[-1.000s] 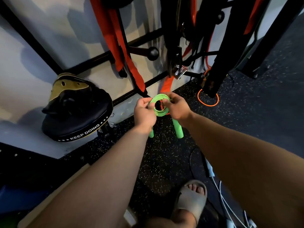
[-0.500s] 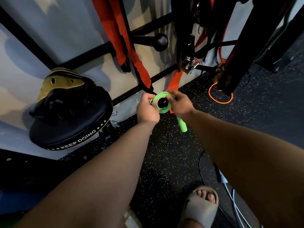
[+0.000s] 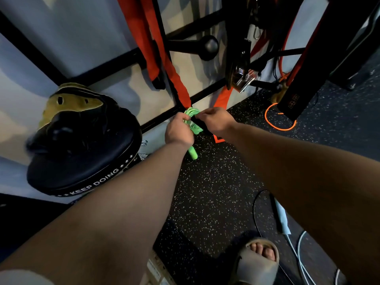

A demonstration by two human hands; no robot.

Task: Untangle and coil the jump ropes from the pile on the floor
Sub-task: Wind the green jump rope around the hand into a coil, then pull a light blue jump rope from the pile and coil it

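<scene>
Nearest, a sandalled foot [image 3: 257, 262] stands on the speckled floor [image 3: 216, 182] beside pale cables [image 3: 296, 254]. Further out, held above the floor, the green jump rope [image 3: 192, 120] is bunched into a small coil between both hands. The left hand [image 3: 178, 130] has its grip closed round the loops, with one green handle [image 3: 192, 154] hanging below. The right hand [image 3: 213, 120] pinches the bundle's top, seemingly cinching it. This rope looks almost finished. Beyond, to the right, an orange rope [image 3: 280, 118] lies loose on the floor, apparently not yet coiled.

Speckled floor [image 3: 216, 182] bears orange rope loop [image 3: 283, 130], pale cable [image 3: 282, 219].
</scene>
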